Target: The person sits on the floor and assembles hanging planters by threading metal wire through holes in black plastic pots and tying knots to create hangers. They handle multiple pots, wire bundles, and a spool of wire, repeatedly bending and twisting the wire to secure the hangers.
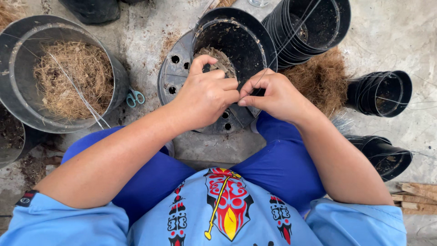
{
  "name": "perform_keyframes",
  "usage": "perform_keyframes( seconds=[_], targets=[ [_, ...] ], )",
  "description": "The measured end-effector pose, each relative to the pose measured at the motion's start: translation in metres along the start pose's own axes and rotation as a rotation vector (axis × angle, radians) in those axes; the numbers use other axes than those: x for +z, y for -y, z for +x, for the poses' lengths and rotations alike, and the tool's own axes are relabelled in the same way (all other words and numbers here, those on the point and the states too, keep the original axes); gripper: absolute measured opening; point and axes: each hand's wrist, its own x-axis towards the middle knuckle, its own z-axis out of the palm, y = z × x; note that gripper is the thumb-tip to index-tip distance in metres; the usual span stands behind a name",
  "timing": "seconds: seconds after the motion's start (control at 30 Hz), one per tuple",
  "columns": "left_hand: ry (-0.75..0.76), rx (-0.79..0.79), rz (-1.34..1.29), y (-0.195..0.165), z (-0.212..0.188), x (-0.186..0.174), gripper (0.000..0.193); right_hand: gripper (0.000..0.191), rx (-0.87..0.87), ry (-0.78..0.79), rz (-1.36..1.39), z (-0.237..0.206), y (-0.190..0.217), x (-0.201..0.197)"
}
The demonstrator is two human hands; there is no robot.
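You sit over a rough grey concrete floor (391, 36) with your blue-trousered knees spread, and the biggest thing beside you is the large black tub (13, 68) at your left, loosely filled with dry brown coconut fibre (73, 75) and crossed by a few thin pale strands. Straight ahead, between your knees, a black plastic pot (255, 41) lies tipped on its side with its mouth facing you, resting on an upturned black pot base (170, 73) pierced with round drain holes; a clump of fibre sits inside the pot's mouth. Just behind it to the right a tall nested stack of black pots (318, 25) lies on its side, with a mound of reddish-brown fibre (323, 79) touching its lower edge. Farther right, two smaller black pots (380, 93) lie on the floor well apart from your hands, thin wire looped about them, and a few wooden sticks (416, 196) lie at the right edge. Your left hand (207, 95) is curled closed at the pot's lower rim, thumb raised and fingertips pinched together. Your right hand (273, 95) is just beside it, nearly touching, fingers likewise pinched shut on a thin wire (284, 45) that runs up and away across the pot and the stack. You cannot tell whether the left hand grips the same wire. Small blue-handled scissors (134, 97) lie on the floor between the tub and the pot base.
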Motion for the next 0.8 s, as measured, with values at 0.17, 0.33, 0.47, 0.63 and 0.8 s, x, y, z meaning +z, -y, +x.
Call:
perform_keyframes(
  seconds=[0.17, 0.33, 0.47, 0.63, 0.8],
  targets=[
    [-0.001, -0.052, 0.04, -0.006, -0.001, 0.003, 0.013, 0.013, -0.022, 0.012, -0.042, 0.001, -0.005, -0.002],
    [-0.081, -0.15, -0.022, -0.011, -0.002, 0.009, 0.014, 0.015, 0.001, -0.01, -0.069, 0.002, -0.002, -0.004],
    [-0.074, -0.157, -0.025, -0.01, -0.002, 0.012, 0.015, 0.015, 0.102, 0.078, -0.078, 0.009, 0.002, -0.009],
    [-0.026, -0.153, -0.049, -0.008, -0.004, 0.015, 0.017, 0.014, -0.018, 0.133, -0.076, 0.016, 0.003, -0.01],
    [-0.036, -0.155, -0.024, -0.012, -0.007, 0.02, 0.015, 0.009, -0.046, 0.205, -0.063, 0.02, -0.006, -0.01]
  ],
)
